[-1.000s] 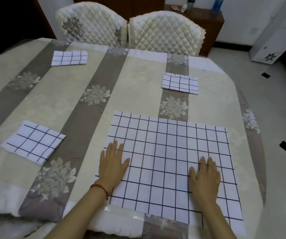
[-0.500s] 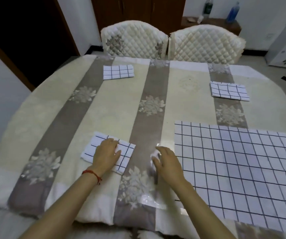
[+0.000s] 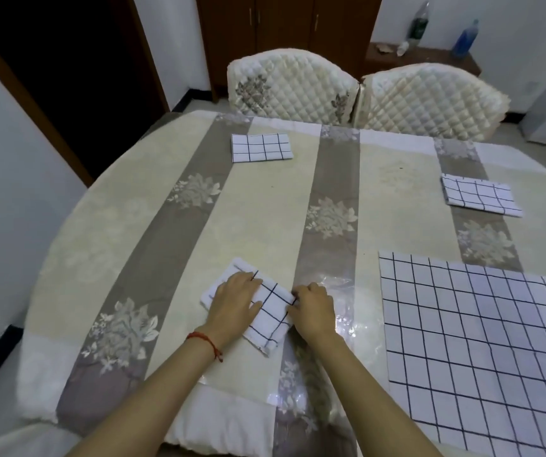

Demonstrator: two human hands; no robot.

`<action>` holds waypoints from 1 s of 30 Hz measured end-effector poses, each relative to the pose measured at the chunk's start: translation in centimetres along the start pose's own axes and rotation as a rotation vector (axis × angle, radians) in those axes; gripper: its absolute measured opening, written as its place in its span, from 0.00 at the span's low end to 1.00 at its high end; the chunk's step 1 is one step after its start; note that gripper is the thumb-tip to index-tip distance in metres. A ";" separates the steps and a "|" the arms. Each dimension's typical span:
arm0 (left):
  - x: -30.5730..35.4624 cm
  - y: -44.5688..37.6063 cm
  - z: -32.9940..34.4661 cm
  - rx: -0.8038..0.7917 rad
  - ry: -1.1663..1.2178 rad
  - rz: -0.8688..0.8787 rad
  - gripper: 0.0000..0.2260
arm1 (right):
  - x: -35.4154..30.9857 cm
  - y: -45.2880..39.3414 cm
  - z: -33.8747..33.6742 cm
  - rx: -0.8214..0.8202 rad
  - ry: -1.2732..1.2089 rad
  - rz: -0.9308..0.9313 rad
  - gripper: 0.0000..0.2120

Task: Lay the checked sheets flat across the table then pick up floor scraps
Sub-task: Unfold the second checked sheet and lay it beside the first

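A folded white checked sheet [image 3: 273, 311] lies on the table near the front edge. My left hand [image 3: 233, 305] rests flat on its left part. My right hand [image 3: 313, 308] pinches its right edge with curled fingers. An unfolded checked sheet [image 3: 482, 334] lies flat at the right. Two more folded checked sheets lie further back, one at the far left [image 3: 261, 147] and one at the right [image 3: 481, 198].
The round table [image 3: 107, 232] wears a striped floral cloth under clear plastic. Two quilted chairs [image 3: 291, 84] stand at the far side. A wooden cabinet with bottles [image 3: 462, 37] is behind them. A white wall is close on the left.
Both hands left the unfolded sheet and moved left to the near folded sheet. My left hand settled on it, and my right hand came up to its right edge.
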State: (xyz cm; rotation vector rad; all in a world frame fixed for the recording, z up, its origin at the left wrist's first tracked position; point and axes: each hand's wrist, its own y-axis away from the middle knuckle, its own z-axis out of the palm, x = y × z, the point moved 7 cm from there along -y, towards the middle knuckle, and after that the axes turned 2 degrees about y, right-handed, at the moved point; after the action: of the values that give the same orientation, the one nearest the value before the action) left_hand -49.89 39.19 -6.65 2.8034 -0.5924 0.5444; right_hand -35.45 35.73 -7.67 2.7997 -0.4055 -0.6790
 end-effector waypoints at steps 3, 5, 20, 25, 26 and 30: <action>1.6 -0.4 0.0 0.053 -0.053 0.145 0.22 | 0.3 0.2 0.1 -0.007 -0.064 0.002 0.07; 2.4 -0.6 -0.1 0.040 -0.179 0.194 0.27 | 0.4 0.6 0.2 -0.015 -0.106 -0.013 0.06; 7.1 3.1 -8.6 0.214 0.511 0.015 0.05 | 0.2 8.7 -8.7 0.038 -0.749 -0.095 0.07; 7.9 6.5 -10.4 0.434 0.553 -0.130 0.06 | 0.3 10.7 -10.9 0.043 -0.792 -0.091 0.13; 8.3 7.6 -10.8 0.503 0.560 -0.158 0.06 | 0.1 11.0 -11.4 0.056 -0.799 -0.092 0.13; 11.9 10.9 -11.2 0.533 0.709 -0.170 0.07 | -1.0 12.2 -13.8 0.148 -0.783 -0.100 0.15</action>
State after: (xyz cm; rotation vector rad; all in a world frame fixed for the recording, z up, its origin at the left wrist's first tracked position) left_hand -47.86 28.57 9.79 2.7501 -0.0549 1.7545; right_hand -32.34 26.80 8.18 2.5768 -0.4538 -1.8320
